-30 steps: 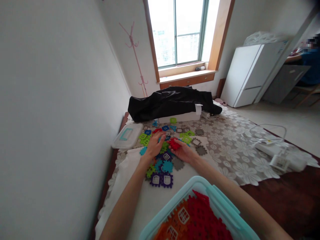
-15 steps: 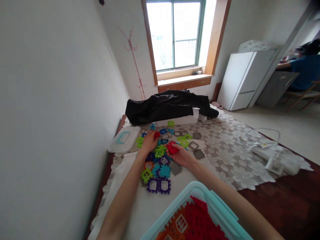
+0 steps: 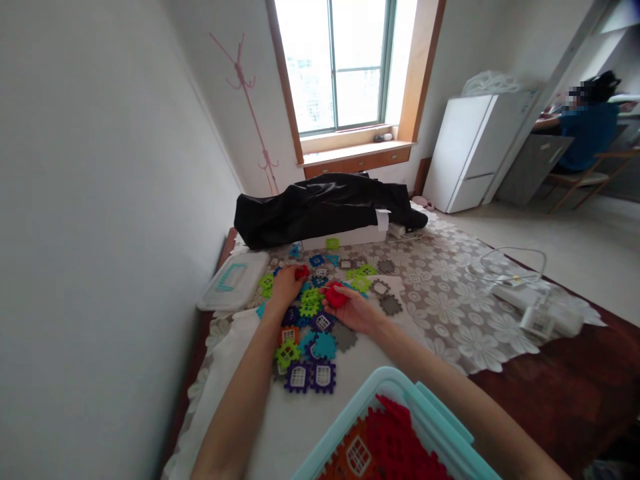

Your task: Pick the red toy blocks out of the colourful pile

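My right hand [image 3: 356, 310] is closed around red building tiles [image 3: 336, 295] above the pile. My left hand [image 3: 286, 285] is closed with a small red building tile [image 3: 301, 272] at its fingertips, over the far left of the pile. Below and between the hands lie loose toothed tiles: lime green tiles [image 3: 311, 302], a light blue tile [image 3: 325, 345], an orange window tile [image 3: 289, 335] and purple window tiles [image 3: 323, 377]. A teal-rimmed box [image 3: 367, 393] stands close to me under my right forearm, holding red and orange tiles.
A clear lid [image 3: 234, 280] with a teal handle lies at the left by the wall. A black cover [image 3: 320, 210] drapes over a white box at the back. White adapters and cable [image 3: 537, 310] lie at the right. A person in blue [image 3: 587, 133] sits beyond the fridge [image 3: 475, 153].
The view has turned slightly to the right, so the scene sits further left. Both hands stay over the pile, each with its red pieces.
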`<state>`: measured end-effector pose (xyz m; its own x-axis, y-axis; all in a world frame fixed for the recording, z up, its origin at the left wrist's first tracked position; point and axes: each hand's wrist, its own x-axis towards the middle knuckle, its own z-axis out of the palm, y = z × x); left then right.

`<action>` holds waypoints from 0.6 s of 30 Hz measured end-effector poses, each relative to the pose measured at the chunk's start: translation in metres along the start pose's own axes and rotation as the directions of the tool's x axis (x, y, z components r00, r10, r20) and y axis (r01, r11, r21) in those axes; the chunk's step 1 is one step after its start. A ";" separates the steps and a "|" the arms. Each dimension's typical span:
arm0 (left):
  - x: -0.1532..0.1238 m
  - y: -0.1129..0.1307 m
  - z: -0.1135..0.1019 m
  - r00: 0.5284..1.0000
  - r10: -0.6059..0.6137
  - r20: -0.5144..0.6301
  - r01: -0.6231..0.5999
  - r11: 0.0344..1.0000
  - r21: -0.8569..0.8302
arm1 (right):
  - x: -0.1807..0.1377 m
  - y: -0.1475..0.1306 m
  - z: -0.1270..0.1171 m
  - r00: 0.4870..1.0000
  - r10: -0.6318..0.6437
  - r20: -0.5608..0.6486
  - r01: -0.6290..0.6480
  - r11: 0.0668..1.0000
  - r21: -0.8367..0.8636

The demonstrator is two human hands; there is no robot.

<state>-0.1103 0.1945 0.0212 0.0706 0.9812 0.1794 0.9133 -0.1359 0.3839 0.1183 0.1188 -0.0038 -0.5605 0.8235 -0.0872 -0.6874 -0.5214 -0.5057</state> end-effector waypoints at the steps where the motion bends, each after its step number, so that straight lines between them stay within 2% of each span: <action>1: 0.000 0.000 0.000 1.000 0.008 -0.008 -0.008 1.000 0.002 | 0.000 0.000 0.000 1.000 -0.001 -0.002 0.001 1.000 0.001; 7: 0.000 -0.002 0.003 0.992 0.058 -0.115 -0.070 0.992 -0.105 | -0.003 0.000 0.003 1.000 -0.010 0.013 0.010 1.000 -0.008; 10: 0.001 -0.002 0.002 0.984 0.045 -0.172 -0.070 0.987 -0.142 | -0.002 0.000 0.002 1.000 -0.017 0.010 0.017 1.000 -0.005; 12: 0.002 0.001 -0.002 0.970 0.021 -0.241 -0.078 0.970 -0.232 | -0.002 0.001 0.002 1.000 -0.016 0.003 0.016 1.000 -0.003; 15: 0.003 0.012 -0.014 0.943 0.006 -0.332 -0.155 0.891 -0.426 | -0.001 0.001 0.003 1.000 -0.014 -0.001 0.014 1.000 0.010; 18: -0.002 0.036 -0.026 0.947 0.087 -0.310 -0.257 0.785 -0.564 | -0.002 0.000 0.006 1.000 -0.026 0.004 0.026 0.999 0.029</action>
<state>-0.0881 0.1838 0.0577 0.0215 0.8747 0.4842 0.4721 -0.4358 0.7663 0.1167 0.1156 0.0019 -0.5444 0.8358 -0.0706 -0.7148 -0.5063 -0.4824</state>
